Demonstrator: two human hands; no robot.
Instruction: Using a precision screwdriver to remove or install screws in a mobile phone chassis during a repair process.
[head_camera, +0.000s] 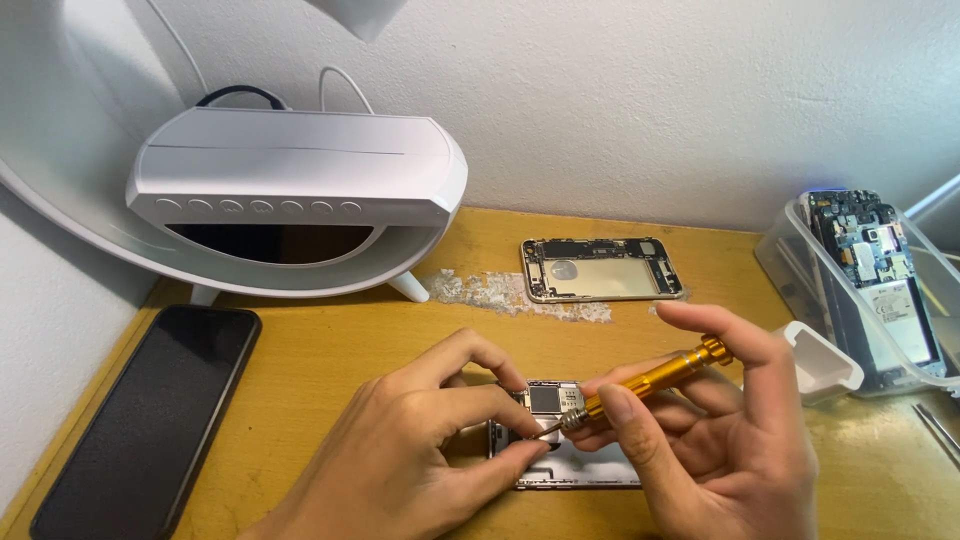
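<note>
Low in the middle of the frame, the opened phone (560, 440) lies on the wooden table (400, 350). The left hand (440, 440) pinches its upper edge between thumb and fingers and holds it down. The right hand (700, 430) grips a gold screwdriver (645, 380) between thumb and fingers, with the tip down on the metal part near the top of the phone.

I think the tip can slip from the small screw, because the tool is tilted, and it could then scratch the board. A loosened screw could also roll away on the table. An empty phone frame (603, 269) lies further up, well apart.
</note>
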